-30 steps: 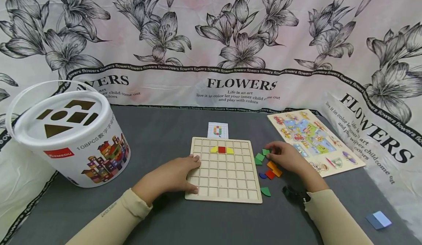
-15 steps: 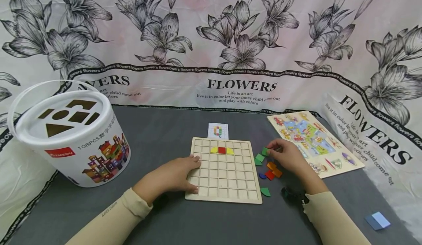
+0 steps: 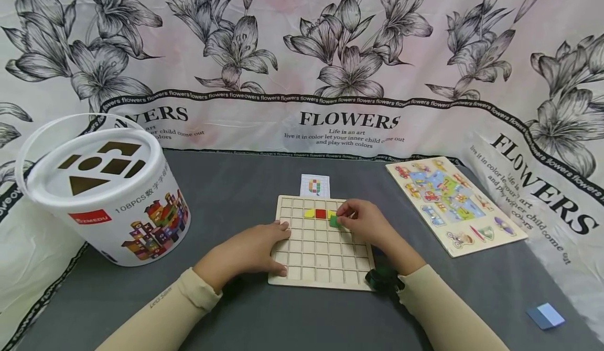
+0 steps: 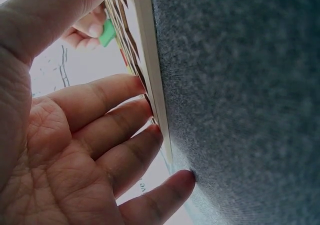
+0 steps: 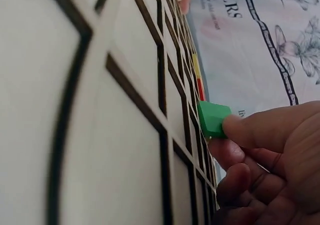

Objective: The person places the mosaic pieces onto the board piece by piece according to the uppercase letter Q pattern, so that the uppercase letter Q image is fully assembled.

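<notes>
My right hand [image 3: 370,227] pinches a green square tile [image 5: 214,119] between thumb and fingers. It holds the tile at the wooden grid board [image 3: 316,261], just below the right yellow tile; whether it sits in a cell I cannot tell. In the board's second row lie a red square tile [image 3: 320,213] and, on its left, a yellow tile [image 3: 309,213]. The right yellow tile is partly covered by my fingers. Along the board's left edge rests my left hand [image 3: 250,247], its fingers extended and thumb apart. My right hand and forearm block the table just right of the board.
A small pattern card [image 3: 314,185] lies behind the board. To the right is a picture puzzle board [image 3: 439,217], with blue tiles [image 3: 546,316] near the right table edge. A white lidded bucket [image 3: 108,214] stands at left.
My right hand has picked up a green tile from the loose tiles right of the board and carried it left over the grid. My left hand stays at the board's edge.
</notes>
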`<state>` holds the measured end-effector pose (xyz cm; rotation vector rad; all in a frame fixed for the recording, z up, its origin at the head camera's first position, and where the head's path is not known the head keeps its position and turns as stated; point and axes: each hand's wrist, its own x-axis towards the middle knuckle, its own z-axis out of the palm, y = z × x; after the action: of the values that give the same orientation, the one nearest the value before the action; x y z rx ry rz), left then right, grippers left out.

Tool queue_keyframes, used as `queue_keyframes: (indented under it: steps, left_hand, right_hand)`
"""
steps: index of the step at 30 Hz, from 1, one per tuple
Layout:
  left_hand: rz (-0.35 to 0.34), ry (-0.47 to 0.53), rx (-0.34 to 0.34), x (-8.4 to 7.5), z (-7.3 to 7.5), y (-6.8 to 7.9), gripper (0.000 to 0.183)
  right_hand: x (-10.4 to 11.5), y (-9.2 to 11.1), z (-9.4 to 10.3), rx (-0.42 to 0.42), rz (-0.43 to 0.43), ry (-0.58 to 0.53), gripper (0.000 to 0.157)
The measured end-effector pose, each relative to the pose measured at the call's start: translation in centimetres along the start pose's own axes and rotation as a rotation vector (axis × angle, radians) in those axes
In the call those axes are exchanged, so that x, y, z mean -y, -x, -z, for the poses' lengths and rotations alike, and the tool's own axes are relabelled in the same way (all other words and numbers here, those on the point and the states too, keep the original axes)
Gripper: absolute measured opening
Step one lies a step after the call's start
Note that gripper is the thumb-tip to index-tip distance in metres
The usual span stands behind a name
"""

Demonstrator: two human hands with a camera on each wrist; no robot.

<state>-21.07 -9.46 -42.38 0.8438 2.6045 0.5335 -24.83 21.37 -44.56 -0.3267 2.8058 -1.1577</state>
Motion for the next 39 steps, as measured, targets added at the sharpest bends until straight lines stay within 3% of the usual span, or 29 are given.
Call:
queue_keyframes:
  steps: [8,27,31,36,39]
  left_hand:
    - [0.001,-0.012,0.007,-0.4,0.2,-0.1,0.084]
    - [0.001,0.0,0.007,-0.3,-0.1,-0.3,0.084]
    - [0.003,-0.007,0.007,-0.1,-0.1,-0.3,0.085]
    - [0.011,-0.006,0.008,0.1,-0.1,-0.3,0.085]
    - [0.004,-0.002,0.006,0.1,-0.1,-0.2,0.085]
  right_hand:
    - [-0.5,0.3,-0.2,0.024,-0.008,-0.034,0.006]
    - [-0.8,0.6,-0.3,0.029,-0.001,0.007,0.009]
    - [-1.2,0.4,0.9,-0.014,-0.019,-0.012,0.014]
    - [-3.0,1.2,4.2,-0.096,-0.057,0.02,0.02]
    - [-4.3,2.3,5.8,-0.067,-0.062,0.065,0.022]
